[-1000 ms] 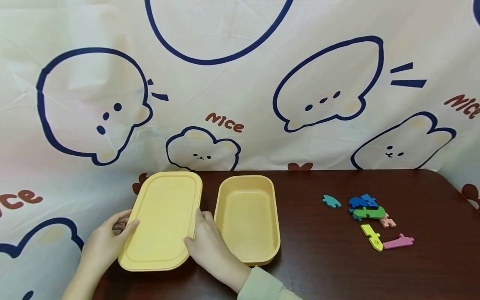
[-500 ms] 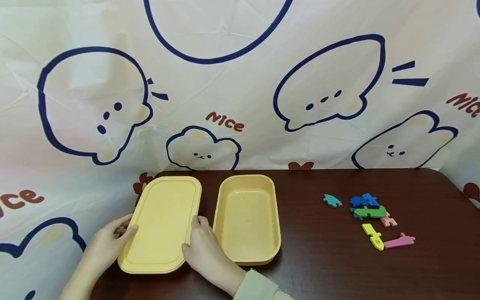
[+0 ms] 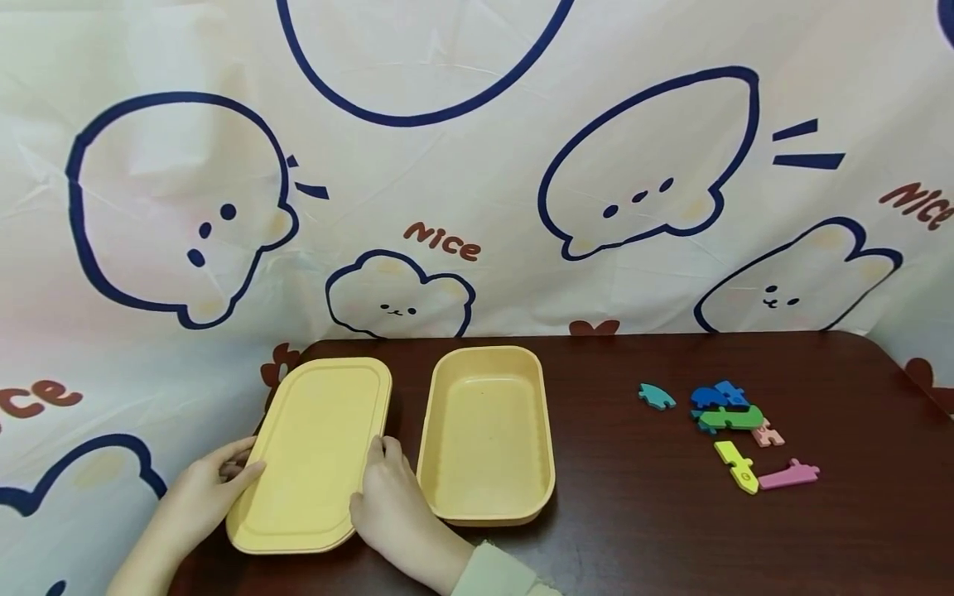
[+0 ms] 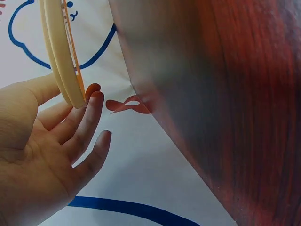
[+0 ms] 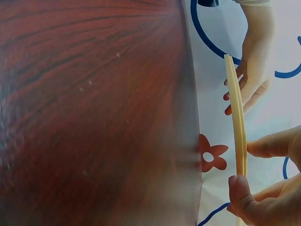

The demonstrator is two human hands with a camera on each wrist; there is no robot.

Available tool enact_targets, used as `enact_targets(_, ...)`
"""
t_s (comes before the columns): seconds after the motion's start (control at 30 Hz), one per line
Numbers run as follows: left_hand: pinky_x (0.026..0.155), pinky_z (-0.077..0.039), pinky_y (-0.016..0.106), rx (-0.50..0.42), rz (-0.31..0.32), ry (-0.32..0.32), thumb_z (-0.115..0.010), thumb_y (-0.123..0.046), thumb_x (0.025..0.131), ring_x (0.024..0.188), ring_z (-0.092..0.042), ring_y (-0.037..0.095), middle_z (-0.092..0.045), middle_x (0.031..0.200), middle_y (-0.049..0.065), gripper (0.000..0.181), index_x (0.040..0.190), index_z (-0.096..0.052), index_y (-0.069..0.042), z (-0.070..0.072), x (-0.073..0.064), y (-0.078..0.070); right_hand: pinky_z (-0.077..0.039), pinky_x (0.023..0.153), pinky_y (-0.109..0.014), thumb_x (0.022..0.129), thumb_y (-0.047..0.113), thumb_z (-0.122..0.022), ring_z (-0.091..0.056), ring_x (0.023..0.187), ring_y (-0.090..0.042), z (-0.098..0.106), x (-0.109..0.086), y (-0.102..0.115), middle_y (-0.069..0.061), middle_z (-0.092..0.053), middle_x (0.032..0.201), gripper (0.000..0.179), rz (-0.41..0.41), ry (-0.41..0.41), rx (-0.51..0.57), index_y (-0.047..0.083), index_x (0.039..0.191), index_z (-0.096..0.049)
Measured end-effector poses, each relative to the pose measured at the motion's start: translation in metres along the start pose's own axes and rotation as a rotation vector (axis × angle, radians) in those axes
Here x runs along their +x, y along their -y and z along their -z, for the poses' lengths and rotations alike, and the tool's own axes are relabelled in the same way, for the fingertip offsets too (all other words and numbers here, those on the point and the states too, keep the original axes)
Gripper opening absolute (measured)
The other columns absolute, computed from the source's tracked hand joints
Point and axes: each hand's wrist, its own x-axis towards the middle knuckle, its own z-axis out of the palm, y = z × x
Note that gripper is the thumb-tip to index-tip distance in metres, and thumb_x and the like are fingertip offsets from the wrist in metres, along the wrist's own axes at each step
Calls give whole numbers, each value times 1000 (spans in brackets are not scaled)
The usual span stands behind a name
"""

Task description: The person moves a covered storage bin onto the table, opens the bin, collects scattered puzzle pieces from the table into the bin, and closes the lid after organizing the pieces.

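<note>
A pale yellow rounded lid (image 3: 316, 455) is held between both hands at the left end of the table. My left hand (image 3: 204, 488) pinches its left edge, thumb on top and fingers beneath. The left wrist view shows the lid's rim (image 4: 61, 56) between that thumb and the fingertips. At the opposite edge my right hand (image 3: 402, 505) pinches the lid, and in the right wrist view its thumb and fingers meet on either side of the thin lid (image 5: 238, 117). The table top shows below the lid there. Just right of the right hand stands a yellow rectangular box (image 3: 488, 443) with nothing in it.
On the right half of the dark brown table (image 3: 611, 530) lie several foam-like puzzle pieces: a teal one (image 3: 656, 396), a green one (image 3: 730, 418) overlapping blue ones (image 3: 708, 397), a yellow one (image 3: 736, 466) and a pink one (image 3: 790, 474). A printed cloth (image 3: 507, 182) hangs behind.
Both hands have lowered the lid and brought it slightly left and nearer, its far edge dropping most. The box and puzzle pieces stay where they were.
</note>
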Motion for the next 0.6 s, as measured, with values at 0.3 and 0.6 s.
enact_targets(0.3,75,-55,41,27,-67,38,-61,-21,100,98,-65,35,-61,118,31,57,136,-43,20,-7,0,10,-50,94,-34,82,1,-70,-56,118,-29,-11,0,-1,-22,-51,132,61,12,-23,-33,-13,137,-48)
enact_targets(0.6,76,-54,45,59,-71,76,-65,-14,97,97,-65,35,-61,119,31,55,135,-44,19,-15,3,12,-51,93,-36,83,0,-69,-58,114,-33,-20,5,-8,-23,-52,129,60,-25,17,-42,-14,137,-48)
